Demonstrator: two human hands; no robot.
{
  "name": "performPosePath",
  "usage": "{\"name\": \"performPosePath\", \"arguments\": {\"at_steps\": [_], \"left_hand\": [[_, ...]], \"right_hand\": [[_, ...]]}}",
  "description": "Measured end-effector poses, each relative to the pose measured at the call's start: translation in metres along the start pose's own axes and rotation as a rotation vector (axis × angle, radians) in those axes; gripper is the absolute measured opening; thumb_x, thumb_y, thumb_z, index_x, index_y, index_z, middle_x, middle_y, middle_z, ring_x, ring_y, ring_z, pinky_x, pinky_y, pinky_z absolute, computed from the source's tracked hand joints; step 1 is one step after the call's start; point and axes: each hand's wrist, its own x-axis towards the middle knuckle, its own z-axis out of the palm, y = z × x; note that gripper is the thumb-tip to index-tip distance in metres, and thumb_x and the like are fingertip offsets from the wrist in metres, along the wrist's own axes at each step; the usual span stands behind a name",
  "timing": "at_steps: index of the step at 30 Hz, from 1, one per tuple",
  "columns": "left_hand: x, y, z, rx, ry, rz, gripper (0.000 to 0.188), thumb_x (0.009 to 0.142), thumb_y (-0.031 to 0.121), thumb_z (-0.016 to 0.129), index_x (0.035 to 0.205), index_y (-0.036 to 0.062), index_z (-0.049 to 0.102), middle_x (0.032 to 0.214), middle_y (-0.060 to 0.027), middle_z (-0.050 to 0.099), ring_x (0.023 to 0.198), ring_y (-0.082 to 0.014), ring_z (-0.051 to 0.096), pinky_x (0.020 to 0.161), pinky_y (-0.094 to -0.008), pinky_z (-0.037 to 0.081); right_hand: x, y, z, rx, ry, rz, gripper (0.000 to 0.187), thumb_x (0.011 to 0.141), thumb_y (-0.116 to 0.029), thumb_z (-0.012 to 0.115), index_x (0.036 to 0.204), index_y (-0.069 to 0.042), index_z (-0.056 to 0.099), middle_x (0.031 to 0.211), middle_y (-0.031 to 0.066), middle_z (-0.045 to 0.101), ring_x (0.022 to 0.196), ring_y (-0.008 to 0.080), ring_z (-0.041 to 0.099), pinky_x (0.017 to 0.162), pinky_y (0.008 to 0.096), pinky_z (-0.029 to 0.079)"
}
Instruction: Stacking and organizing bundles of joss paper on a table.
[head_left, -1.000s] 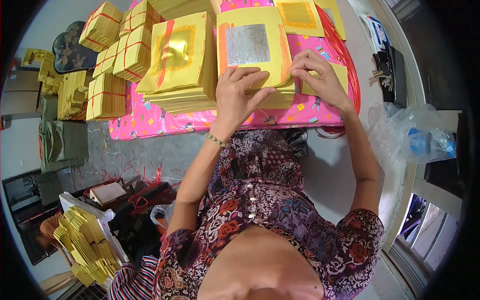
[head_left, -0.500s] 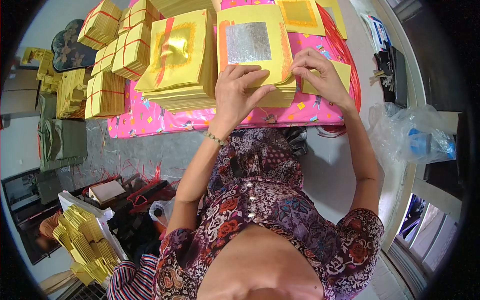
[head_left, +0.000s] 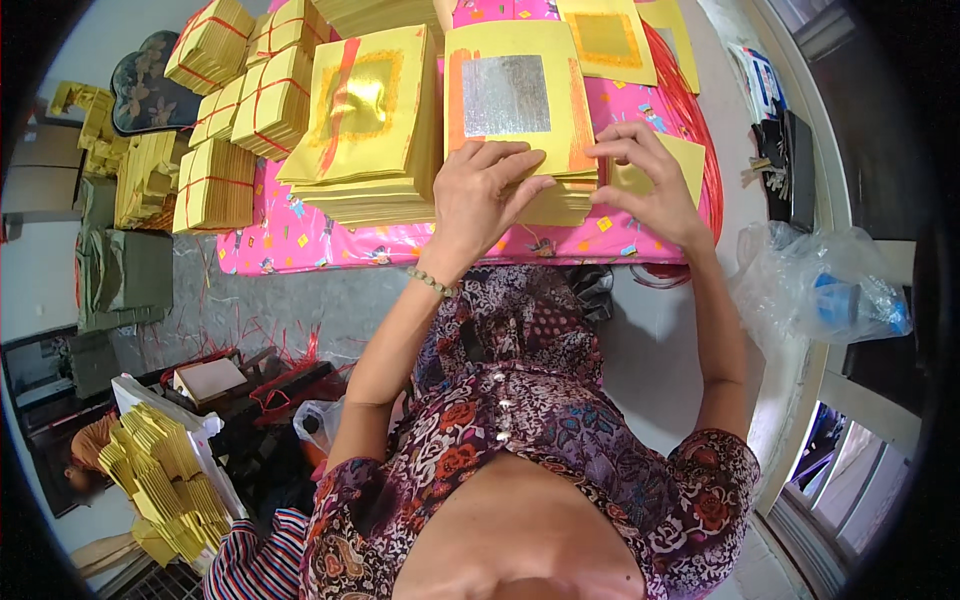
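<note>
Yel. paper stack (head_left: 521,148), silver sq. (head_left: 507,95), orange strips (head_left: 576,110) | L hand (head_left: 485,195): spread atop | R hand (head_left: 655,185): fingers parted, nr right edge

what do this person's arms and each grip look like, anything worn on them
Both the left grip and the right grip are gloveless. A bracelet of small, round greenish beads circles the left wrist; nothing shows on the right wrist. The forearms are uncovered, below short purple sleeves patterned with red flowers and pale scrollwork.

Pink patterned tabletop (head_left: 605,243): silver-square paper stack (head_left: 507,95); gold-square stack (head_left: 360,92) left of it; red strands (head_left: 694,98) right; tied yellow bundles (head_left: 272,102) farther left.
</note>
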Motion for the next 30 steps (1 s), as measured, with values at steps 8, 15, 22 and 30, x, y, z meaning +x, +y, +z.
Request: {"name": "performPosePath", "arguments": {"at_steps": [8,15,22,30], "left_hand": [[-0.002,0.002,-0.002,0.043,-0.073,0.075,0.041,0.076,0.027,0.081,0.110,0.0084,0.071,0.108,-0.0073,0.067,0.096,-0.0277,0.061,0.084,-0.0386,0.051],[-0.004,0.006,0.005,0.079,-0.047,0.107,0.049,0.081,0.027,0.076,0.123,0.0072,0.063,0.119,-0.0110,0.061,0.110,-0.0312,0.055,0.092,-0.0433,0.045],[-0.004,0.008,0.002,0.043,-0.079,0.041,0.049,0.080,0.009,0.067,0.129,0.0080,0.061,0.125,-0.0127,0.059,0.114,-0.0327,0.054,0.097,-0.0449,0.043],[-0.001,0.002,0.008,0.037,0.019,0.026,0.058,0.074,-0.008,0.058,0.129,0.0100,0.063,0.121,-0.0105,0.064,0.109,-0.0317,0.059,0.093,-0.0416,0.047]], "right_hand": [[0.005,0.005,0.009,-0.252,0.152,-0.200,0.023,0.075,-0.002,0.076,0.096,-0.007,0.070,0.092,0.0070,0.064,0.086,0.0262,0.063,0.074,0.0381,0.052],[0.006,0.003,0.010,-0.177,0.169,-0.173,0.022,0.075,0.000,0.075,0.096,-0.006,0.069,0.094,0.0080,0.063,0.087,0.0273,0.063,0.074,0.0380,0.052],[0.006,0.005,0.010,-0.094,0.147,-0.124,0.022,0.076,0.003,0.073,0.096,-0.005,0.069,0.095,0.0084,0.063,0.088,0.0265,0.064,0.074,0.0374,0.052],[0.006,0.007,0.012,-0.074,0.152,-0.043,0.040,0.078,0.003,0.072,0.117,-0.006,0.065,0.110,0.0117,0.060,0.099,0.0255,0.063,0.083,0.0340,0.053]]}}
